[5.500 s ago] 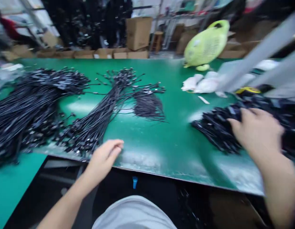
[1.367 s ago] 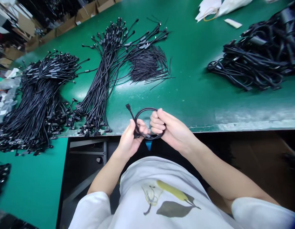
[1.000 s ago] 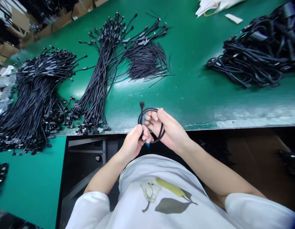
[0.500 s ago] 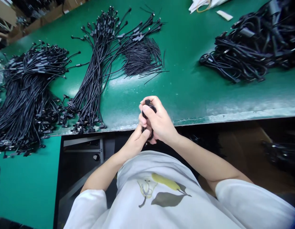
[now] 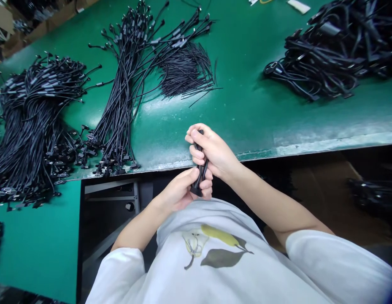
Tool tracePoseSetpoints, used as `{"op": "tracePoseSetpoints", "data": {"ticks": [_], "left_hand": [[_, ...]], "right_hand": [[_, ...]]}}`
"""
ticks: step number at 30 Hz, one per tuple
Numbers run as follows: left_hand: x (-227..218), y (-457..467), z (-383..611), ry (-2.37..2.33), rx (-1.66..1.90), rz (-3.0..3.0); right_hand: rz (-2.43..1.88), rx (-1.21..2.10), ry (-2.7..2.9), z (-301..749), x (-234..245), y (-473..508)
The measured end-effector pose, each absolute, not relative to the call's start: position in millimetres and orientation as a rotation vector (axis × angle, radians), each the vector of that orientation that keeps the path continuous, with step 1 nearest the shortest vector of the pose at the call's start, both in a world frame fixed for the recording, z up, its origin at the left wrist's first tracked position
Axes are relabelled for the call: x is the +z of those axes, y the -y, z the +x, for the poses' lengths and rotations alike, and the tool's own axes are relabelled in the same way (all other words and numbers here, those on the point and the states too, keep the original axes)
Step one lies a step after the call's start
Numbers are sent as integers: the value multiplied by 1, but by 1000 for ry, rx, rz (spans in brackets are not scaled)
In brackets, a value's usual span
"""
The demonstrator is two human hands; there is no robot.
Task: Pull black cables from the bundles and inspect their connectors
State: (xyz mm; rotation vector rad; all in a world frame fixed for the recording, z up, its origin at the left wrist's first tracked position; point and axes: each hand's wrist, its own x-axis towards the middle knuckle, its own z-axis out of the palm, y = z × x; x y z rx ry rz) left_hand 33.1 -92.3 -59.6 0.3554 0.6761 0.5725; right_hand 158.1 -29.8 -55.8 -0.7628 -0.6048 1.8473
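Note:
A black cable (image 5: 200, 171), folded into a short bundle, is held between my two hands in front of my shirt, near the table's edge. The fingers of my left hand (image 5: 185, 188) are closed round its lower end, where a dark connector shows. Higher up, my right hand (image 5: 213, 150) pinches the upper part, its thumb near the top end. The fingers cover part of the cable. Ahead on the table lie a sheaf of black cables (image 5: 120, 97) with small connectors and a pile of short thin black strips (image 5: 183, 71).
A thick heap of cables (image 5: 34, 122) lies at the left of the green table (image 5: 240, 105). Looped, bundled cables (image 5: 322, 63) are piled at the right. A small white tube-like item (image 5: 298, 6) lies at the back. Cardboard boxes (image 5: 47, 27) stand at the far left.
The cable bundle has turned from a rounded coil to a longer, straighter shape between my hands. My left hand has shifted slightly lower. The view has tilted a little.

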Motion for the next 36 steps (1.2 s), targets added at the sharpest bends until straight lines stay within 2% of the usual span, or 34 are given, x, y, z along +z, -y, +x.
{"op": "tracePoseSetpoints", "data": {"ticks": [10, 13, 16, 18, 24, 27, 29, 32, 36], "left_hand": [[-71, 97, 41, -729, 636, 438], [-70, 88, 41, -774, 803, 432], [-67, 72, 38, -890, 1151, 420], [-66, 62, 37, -910, 1309, 394], [-67, 57, 37, -976, 1315, 323], [-68, 57, 34, -990, 1283, 330], [-67, 56, 31, -969, 1262, 331], [-63, 55, 26, -961, 1245, 382], [-59, 61, 18, -998, 1079, 658]], "right_hand": [[-938, 1557, 1034, 163, -52, 31], [-1042, 1174, 1408, 173, -60, 29], [-1118, 690, 1719, 176, -69, 40], [-1135, 519, 1902, 170, -76, 52], [-1160, 119, 2024, 144, -88, 64], [-1001, -62, 2119, 142, -89, 60], [-809, -82, 2223, 145, -91, 60], [-532, 63, 2376, 156, -94, 61], [-547, 214, 2438, 183, -75, 52]]}}
